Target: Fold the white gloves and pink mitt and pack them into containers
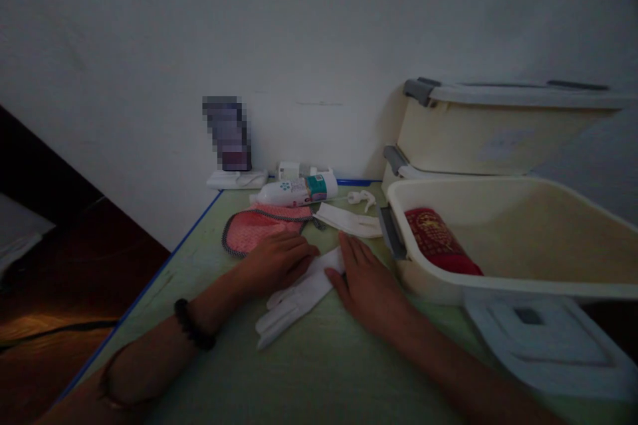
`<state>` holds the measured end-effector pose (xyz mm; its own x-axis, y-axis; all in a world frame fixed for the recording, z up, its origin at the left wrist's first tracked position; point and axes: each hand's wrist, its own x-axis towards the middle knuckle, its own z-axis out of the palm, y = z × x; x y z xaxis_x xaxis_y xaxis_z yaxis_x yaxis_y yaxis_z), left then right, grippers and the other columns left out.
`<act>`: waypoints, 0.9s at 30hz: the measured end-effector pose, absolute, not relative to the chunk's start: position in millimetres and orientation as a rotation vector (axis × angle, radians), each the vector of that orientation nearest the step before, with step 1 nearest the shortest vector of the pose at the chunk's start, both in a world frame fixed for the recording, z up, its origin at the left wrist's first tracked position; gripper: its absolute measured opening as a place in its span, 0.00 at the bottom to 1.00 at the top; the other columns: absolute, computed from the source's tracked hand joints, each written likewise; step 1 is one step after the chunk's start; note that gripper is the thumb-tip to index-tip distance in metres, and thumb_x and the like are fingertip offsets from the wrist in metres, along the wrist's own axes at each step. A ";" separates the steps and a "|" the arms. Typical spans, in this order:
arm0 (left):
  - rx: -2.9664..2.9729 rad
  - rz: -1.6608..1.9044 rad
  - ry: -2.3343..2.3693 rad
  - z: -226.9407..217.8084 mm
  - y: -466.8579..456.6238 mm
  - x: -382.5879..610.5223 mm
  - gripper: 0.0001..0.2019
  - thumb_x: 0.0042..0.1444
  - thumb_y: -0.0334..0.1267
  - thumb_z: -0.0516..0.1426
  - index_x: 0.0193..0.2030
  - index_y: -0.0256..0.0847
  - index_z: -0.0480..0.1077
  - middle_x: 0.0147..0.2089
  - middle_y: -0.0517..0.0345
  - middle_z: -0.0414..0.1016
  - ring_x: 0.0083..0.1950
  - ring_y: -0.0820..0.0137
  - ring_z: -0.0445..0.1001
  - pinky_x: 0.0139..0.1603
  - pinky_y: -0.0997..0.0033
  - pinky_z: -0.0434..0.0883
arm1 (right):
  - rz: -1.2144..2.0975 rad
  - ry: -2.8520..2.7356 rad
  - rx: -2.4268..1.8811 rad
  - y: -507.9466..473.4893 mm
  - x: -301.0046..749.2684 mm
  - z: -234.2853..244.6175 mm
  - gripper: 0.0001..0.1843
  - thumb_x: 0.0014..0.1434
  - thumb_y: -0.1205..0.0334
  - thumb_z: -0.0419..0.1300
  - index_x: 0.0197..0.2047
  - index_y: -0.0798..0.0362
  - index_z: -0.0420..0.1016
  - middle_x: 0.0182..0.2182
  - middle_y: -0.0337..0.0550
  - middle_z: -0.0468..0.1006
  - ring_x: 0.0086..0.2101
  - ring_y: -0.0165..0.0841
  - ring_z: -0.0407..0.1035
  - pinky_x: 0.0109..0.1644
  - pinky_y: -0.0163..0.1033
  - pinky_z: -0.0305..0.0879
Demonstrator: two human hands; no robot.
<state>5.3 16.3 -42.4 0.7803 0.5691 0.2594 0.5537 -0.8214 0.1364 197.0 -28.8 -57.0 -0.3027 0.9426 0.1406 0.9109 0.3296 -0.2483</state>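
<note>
A white glove (294, 299) lies flat on the green table (319, 372), fingers pointing toward me. My left hand (276, 262) rests palm down on its cuff end, fingers stretched forward. On the glove's right edge, my right hand (366, 279) lies flat with fingers together and extended. A second white glove (349, 220) lies just beyond my hands. A pink mitt with a dark trim (259, 229) sits behind my left hand.
A white spray bottle (296, 191) lies on its side near the wall. A cream plastic tub (503, 279) at right holds a red packet (438, 242); another lidded tub (498, 126) stands behind it. A white lid (553, 345) lies at the near right. The table's blue left edge (149, 282) drops to a dark floor.
</note>
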 end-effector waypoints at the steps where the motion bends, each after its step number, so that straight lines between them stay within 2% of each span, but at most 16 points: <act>1: 2.888 0.441 0.929 -42.1 16.0 5.4 0.12 0.61 0.34 0.47 0.43 0.37 0.69 0.37 0.51 0.74 0.39 0.68 0.71 0.41 0.68 0.68 | 0.154 -2.325 -1.684 -28.5 195.9 -55.3 0.34 0.62 0.53 0.45 0.62 0.72 0.50 0.59 0.64 0.57 0.58 0.45 0.52 0.59 0.49 0.53; 5: 2.786 0.359 1.052 -37.7 19.5 8.7 0.11 0.61 0.35 0.46 0.43 0.38 0.68 0.40 0.53 0.74 0.42 0.68 0.72 0.43 0.68 0.68 | 0.064 -2.215 -1.869 -28.7 189.9 -43.2 0.32 0.62 0.55 0.44 0.62 0.71 0.50 0.51 0.65 0.66 0.49 0.48 0.63 0.50 0.51 0.63; 7: 2.748 0.290 1.165 -34.7 23.1 11.9 0.12 0.61 0.37 0.46 0.39 0.38 0.69 0.35 0.53 0.75 0.37 0.67 0.73 0.39 0.68 0.68 | 0.033 -2.199 -1.971 -30.0 188.0 -37.9 0.26 0.62 0.58 0.44 0.58 0.68 0.57 0.46 0.62 0.69 0.43 0.46 0.68 0.43 0.49 0.66; 10: 2.717 0.244 1.265 -31.9 25.3 15.3 0.15 0.61 0.40 0.45 0.32 0.37 0.69 0.28 0.53 0.73 0.29 0.66 0.72 0.31 0.68 0.67 | 0.034 -2.251 -2.022 -31.7 188.3 -35.8 0.17 0.62 0.64 0.44 0.48 0.62 0.67 0.42 0.58 0.70 0.37 0.43 0.70 0.36 0.45 0.67; 12: 2.709 0.253 1.260 -31.8 22.4 15.0 0.14 0.60 0.40 0.46 0.33 0.38 0.69 0.30 0.53 0.74 0.32 0.66 0.72 0.33 0.68 0.67 | 0.071 -2.270 -1.981 -31.9 190.1 -37.3 0.14 0.62 0.65 0.45 0.44 0.60 0.68 0.41 0.55 0.70 0.37 0.41 0.71 0.36 0.43 0.67; 16: 2.694 0.276 1.162 -34.3 11.8 11.4 0.11 0.60 0.40 0.48 0.40 0.39 0.69 0.38 0.53 0.72 0.40 0.67 0.72 0.40 0.69 0.67 | 0.170 -2.250 -1.824 -30.2 194.3 -41.2 0.13 0.61 0.67 0.45 0.45 0.56 0.67 0.42 0.52 0.69 0.37 0.37 0.70 0.38 0.40 0.66; 22: 2.698 0.353 1.098 -41.7 8.2 14.7 0.10 0.59 0.40 0.49 0.42 0.38 0.67 0.39 0.53 0.69 0.41 0.66 0.70 0.41 0.67 0.68 | 0.299 -2.124 -1.657 -26.8 195.3 -49.3 0.11 0.60 0.69 0.46 0.45 0.56 0.63 0.40 0.49 0.70 0.39 0.35 0.68 0.42 0.40 0.65; 27: 2.639 0.434 1.108 -47.0 9.3 16.3 0.12 0.59 0.39 0.49 0.47 0.41 0.66 0.44 0.53 0.68 0.44 0.67 0.69 0.44 0.65 0.68 | 0.202 -2.081 -1.633 -26.0 190.2 -56.9 0.11 0.58 0.70 0.46 0.44 0.58 0.62 0.41 0.51 0.69 0.39 0.36 0.67 0.42 0.41 0.65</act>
<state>16.3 9.3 -47.0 0.6673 0.7238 0.1759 0.6505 -0.6813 0.3357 190.2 -26.0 -56.9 -0.1692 0.9450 0.2801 0.8736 0.2753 -0.4013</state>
